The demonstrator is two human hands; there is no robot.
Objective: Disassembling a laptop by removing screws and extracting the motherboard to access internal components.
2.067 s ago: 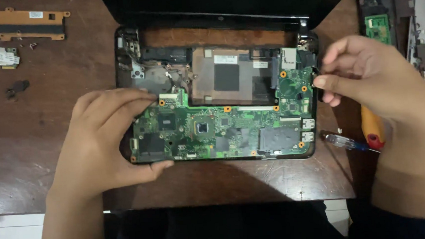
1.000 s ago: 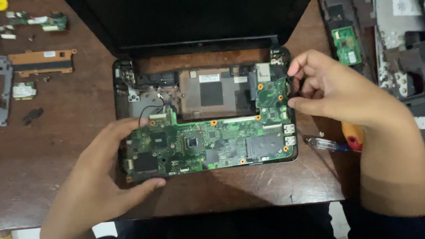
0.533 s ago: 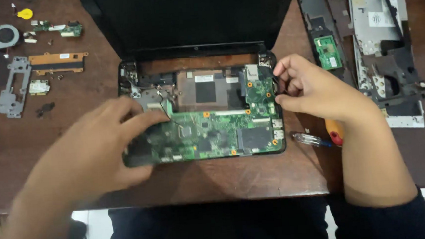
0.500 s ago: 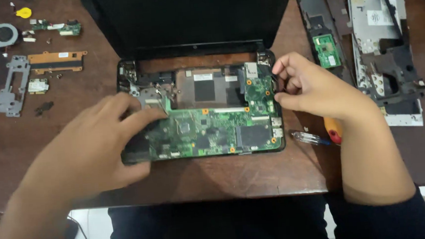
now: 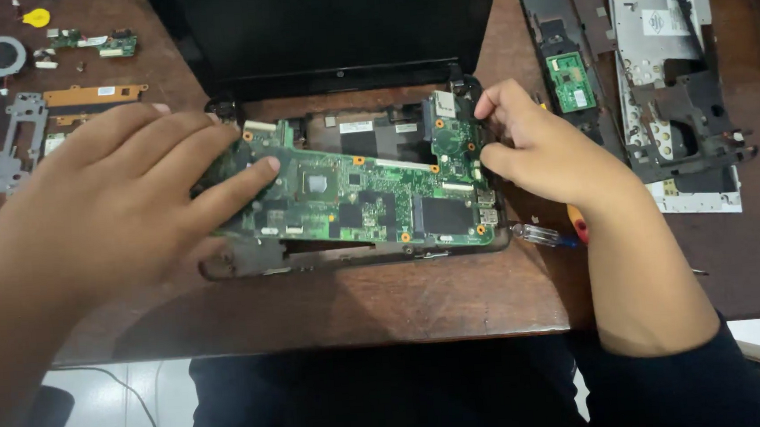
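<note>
both hands grip the green circuit board [image 5: 370,196]: left hand [image 5: 124,203] fingers closed on its left end, right hand [image 5: 543,155] pinching its right edge above the laptop base [image 5: 251,258].

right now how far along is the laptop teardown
Done: several parts already lie out on the table, including a fan, a metal bracket and a cover frame.
In hand: the left hand and right hand grip the green motherboard, tilted up at its left end out of the laptop base.
Left: the board's right end still sits in the base, and the screen remains attached.
</note>
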